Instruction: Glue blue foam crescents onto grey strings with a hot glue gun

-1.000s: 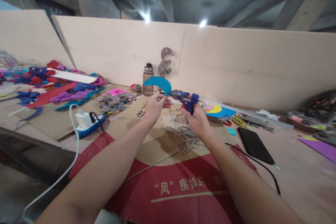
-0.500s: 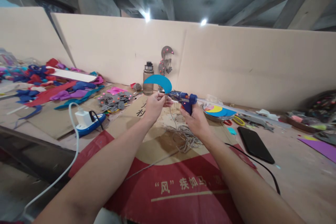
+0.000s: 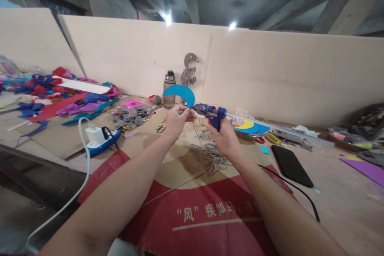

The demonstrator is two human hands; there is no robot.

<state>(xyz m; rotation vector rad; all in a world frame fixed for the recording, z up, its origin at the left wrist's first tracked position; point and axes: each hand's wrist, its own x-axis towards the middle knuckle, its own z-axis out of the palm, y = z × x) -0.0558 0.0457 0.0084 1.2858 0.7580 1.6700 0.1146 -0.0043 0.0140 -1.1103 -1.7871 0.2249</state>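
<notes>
My left hand (image 3: 176,121) pinches the lower tip of a blue foam crescent (image 3: 179,92), holding it upright above the table. My right hand (image 3: 223,140) grips a blue hot glue gun (image 3: 210,113), its nozzle pointing left and touching the crescent's tip by my left fingers. A red light glows on the gun's body. A thin string hangs from my left fingers down to a tangle of grey cord (image 3: 211,158) lying on the cardboard (image 3: 180,160) under my hands.
A black phone (image 3: 291,165) lies to the right, with a black cable (image 3: 297,192) running past it. A metal dish of coloured foam discs (image 3: 249,127) sits behind the gun. A power strip with white charger (image 3: 100,138), grey foam shapes (image 3: 130,115), a bottle (image 3: 169,89) and coloured scraps (image 3: 57,98) are left.
Both hands shifted slightly left and up together; the glue gun's nozzle stays against the crescent's tip. Nothing was picked up or let go.
</notes>
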